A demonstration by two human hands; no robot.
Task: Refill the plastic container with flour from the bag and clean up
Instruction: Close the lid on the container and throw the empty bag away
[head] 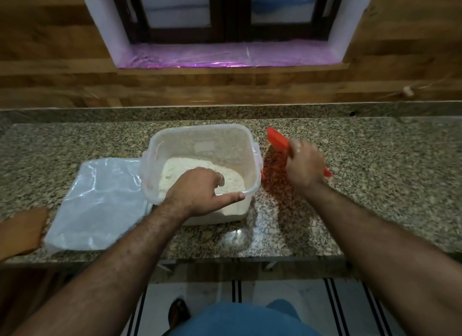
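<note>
Blue cloth (pixel 240 320) on the person fills the bottom edge, with a striped floor (pixel 312 308) around it. Beyond the granite table (pixel 375 185) edge, the tub (pixel 200 140) stands open, a heap of flour (pixel 200 170) in its bottom. Left hand (pixel 200 190) grips the tub's near rim, thumb along the outside edge and fingers curled over into it. Just left of the tub, touching it, lies the clear bag (pixel 100 205), flat and crumpled. Right of the tub, the right hand (pixel 303 165) grips a red lid (pixel 277 140), tilted and blurred above the table. Another person's hand (pixel 22 230) rests at the table's left, beside the bag. Behind the tub is a wood wall with a window (pixel 225 22).
</note>
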